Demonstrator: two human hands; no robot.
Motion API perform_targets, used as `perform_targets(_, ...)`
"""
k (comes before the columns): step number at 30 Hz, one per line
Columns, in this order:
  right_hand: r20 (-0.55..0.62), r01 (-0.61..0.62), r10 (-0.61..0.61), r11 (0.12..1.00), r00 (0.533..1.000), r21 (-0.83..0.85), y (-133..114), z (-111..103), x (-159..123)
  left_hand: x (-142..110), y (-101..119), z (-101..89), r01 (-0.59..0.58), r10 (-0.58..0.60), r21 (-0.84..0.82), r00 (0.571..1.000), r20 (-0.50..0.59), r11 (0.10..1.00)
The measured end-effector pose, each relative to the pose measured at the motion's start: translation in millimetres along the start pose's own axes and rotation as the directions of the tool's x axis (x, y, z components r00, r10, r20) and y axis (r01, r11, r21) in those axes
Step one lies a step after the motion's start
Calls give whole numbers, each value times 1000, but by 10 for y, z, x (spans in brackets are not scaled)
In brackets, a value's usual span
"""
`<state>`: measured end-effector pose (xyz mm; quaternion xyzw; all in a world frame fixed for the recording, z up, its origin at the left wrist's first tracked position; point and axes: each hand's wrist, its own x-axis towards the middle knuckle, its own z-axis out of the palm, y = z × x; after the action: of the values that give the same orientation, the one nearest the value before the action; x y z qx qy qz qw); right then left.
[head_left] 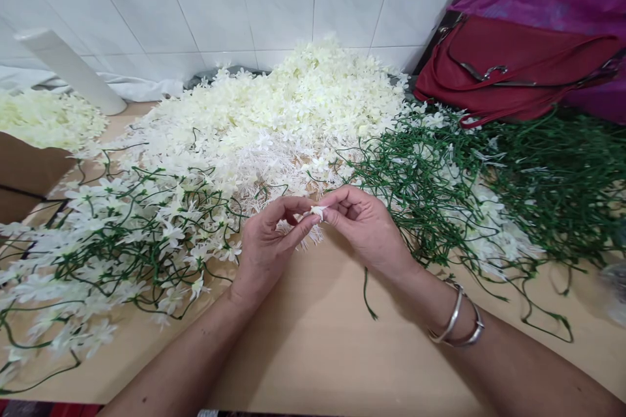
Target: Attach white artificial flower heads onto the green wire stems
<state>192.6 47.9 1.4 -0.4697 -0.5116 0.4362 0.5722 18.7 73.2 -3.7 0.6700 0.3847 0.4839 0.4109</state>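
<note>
White star-shaped flower (pixel 317 212), pinched by fingers (pixel 301 229) of left hand (pixel 261 244) and right hand (pixel 374 234).

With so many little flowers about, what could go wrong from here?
The small white flower is pinched between the left hand and right hand, so it might slip or crease. The tangled green stems could snag on one another. The silver bracelet could hook a strand nearby.

Creamy white flower (pixel 317 212), green stems (pixel 562 172), red handbag (pixel 533 55)
</note>
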Motion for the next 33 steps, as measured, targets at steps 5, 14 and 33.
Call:
perform_targets(5, 17, -44, 43, 993, 999, 109, 27, 4, 15, 24, -39, -22, 103, -101, -74, 994, 31, 992)
perform_targets(14, 25, 25, -26, 1000, 999, 19, -94, -85, 41, 22, -23, -33, 83, -84, -4, 996, -40, 996)
perform_targets(33, -214, 153, -182, 977, 960, -146, 19, -279, 182, 21, -13, -7, -131, 168, 275, 979, -116, 952)
